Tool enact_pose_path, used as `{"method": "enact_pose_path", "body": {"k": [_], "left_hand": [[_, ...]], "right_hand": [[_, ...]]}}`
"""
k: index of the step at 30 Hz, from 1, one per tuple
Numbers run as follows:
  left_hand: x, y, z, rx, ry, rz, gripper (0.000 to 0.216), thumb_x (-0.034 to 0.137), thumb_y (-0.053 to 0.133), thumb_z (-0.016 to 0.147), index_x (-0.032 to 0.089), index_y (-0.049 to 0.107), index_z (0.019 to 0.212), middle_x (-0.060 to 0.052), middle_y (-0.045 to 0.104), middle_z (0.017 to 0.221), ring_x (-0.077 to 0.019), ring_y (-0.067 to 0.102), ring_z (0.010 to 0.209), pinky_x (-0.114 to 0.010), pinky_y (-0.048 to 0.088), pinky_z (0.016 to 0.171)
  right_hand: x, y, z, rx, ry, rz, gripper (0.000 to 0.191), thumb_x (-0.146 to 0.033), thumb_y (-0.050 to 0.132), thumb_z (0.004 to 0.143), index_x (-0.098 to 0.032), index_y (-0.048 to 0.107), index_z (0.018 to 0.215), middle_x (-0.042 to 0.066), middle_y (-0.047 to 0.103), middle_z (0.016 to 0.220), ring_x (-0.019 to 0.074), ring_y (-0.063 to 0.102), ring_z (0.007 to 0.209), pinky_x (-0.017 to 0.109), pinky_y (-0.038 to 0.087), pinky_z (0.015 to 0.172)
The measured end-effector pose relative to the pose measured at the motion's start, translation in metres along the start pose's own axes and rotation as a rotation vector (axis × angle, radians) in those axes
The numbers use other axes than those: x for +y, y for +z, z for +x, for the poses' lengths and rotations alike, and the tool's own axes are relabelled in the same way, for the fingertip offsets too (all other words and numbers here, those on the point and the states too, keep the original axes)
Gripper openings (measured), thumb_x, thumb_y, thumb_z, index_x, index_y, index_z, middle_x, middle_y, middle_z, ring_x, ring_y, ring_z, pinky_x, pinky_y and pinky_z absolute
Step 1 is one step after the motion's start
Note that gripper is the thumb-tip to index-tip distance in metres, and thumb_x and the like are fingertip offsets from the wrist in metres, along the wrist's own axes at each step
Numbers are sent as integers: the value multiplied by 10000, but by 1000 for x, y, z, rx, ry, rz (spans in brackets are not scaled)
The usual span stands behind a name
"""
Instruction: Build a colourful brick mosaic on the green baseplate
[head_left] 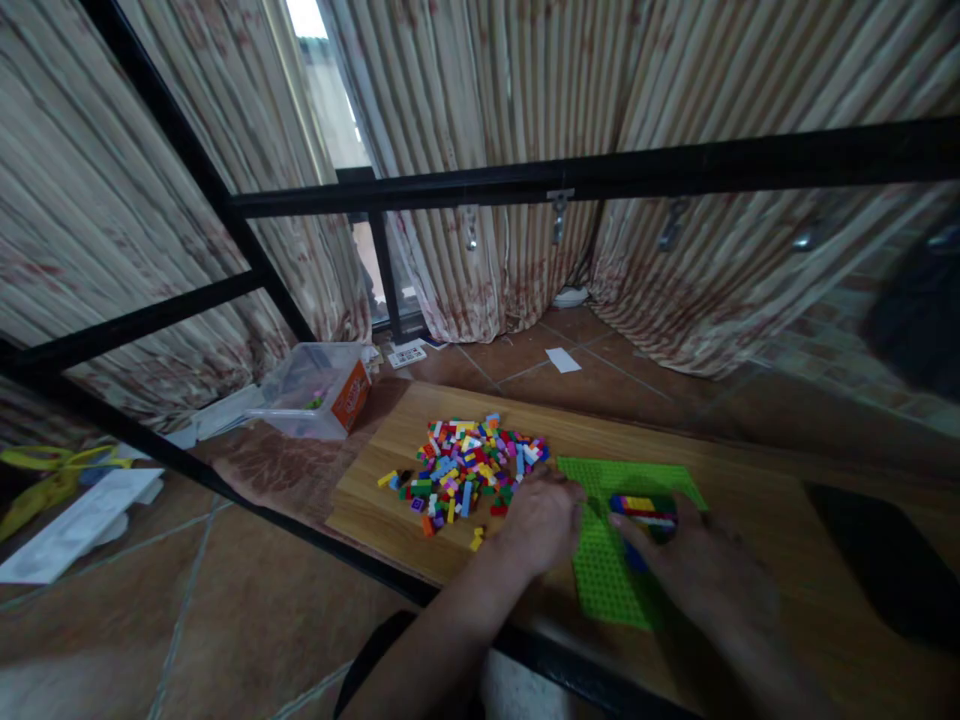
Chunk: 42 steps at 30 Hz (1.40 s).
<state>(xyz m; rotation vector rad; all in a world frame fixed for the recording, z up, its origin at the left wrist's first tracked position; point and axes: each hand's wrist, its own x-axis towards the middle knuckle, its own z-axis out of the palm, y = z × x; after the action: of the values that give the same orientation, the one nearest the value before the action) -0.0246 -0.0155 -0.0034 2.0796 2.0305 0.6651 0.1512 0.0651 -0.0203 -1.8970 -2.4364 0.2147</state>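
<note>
A green studded baseplate (611,585) lies on the wooden board, with a small multicoloured build of toy bricks (643,506) on it. My right hand (709,570) reaches around this build, thumb at its near left side and fingers at its right; the hand covers part of the bricks. Between the plate and a loose pile of toy bricks (457,465) is my left hand (544,515), over the plate's left edge. Its fingers are curled together, and their tips are hidden, so anything in them cannot be made out.
Left of the wooden board (367,490) stands a clear plastic box (300,400) with an orange label and a few pieces inside. A dark flat object (885,560) lies at the right. Black metal rails (510,185) cross in front of striped curtains (510,90). Papers (562,360) lie on the tiles.
</note>
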Motion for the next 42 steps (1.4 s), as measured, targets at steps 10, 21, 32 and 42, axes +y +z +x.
{"method": "enact_pose_path", "body": {"k": [10, 21, 32, 42], "left_hand": [[3, 9, -3, 16, 0, -46, 166, 152, 518, 809, 186, 678, 838, -67, 677, 801, -213, 618, 880, -374, 460, 939], [-93, -42, 30, 321, -429, 138, 324, 149, 501, 841, 159, 625, 1141, -125, 629, 1189, -234, 543, 1154, -404, 386, 1031], [-95, -37, 35, 257, -497, 184, 325, 144, 488, 843, 178, 666, 1113, -112, 697, 1092, -237, 613, 1070, -394, 421, 987], [-9, -18, 7, 256, -673, -1334, 390, 228, 754, 649, 164, 689, 1028, -45, 694, 939, -135, 641, 804, -264, 499, 745]], "right_hand": [[-12, 4, -1, -76, 28, 146, 909, -811, 263, 752, -144, 485, 1329, 237, 451, 1357, 398, 619, 1039, 546, 508, 795], [2, 0, 4, -14, -46, 228, 760, -776, 356, 754, -203, 602, 1187, 203, 517, 1304, 386, 639, 987, 523, 524, 773], [4, -3, 8, 21, -61, 215, 632, -671, 390, 819, -184, 620, 1148, 160, 561, 1238, 310, 658, 885, 460, 530, 728], [-21, -20, -13, 174, -541, 834, 324, -368, 537, 878, -261, 599, 1178, 55, 638, 1078, 191, 624, 875, 352, 522, 805]]}}
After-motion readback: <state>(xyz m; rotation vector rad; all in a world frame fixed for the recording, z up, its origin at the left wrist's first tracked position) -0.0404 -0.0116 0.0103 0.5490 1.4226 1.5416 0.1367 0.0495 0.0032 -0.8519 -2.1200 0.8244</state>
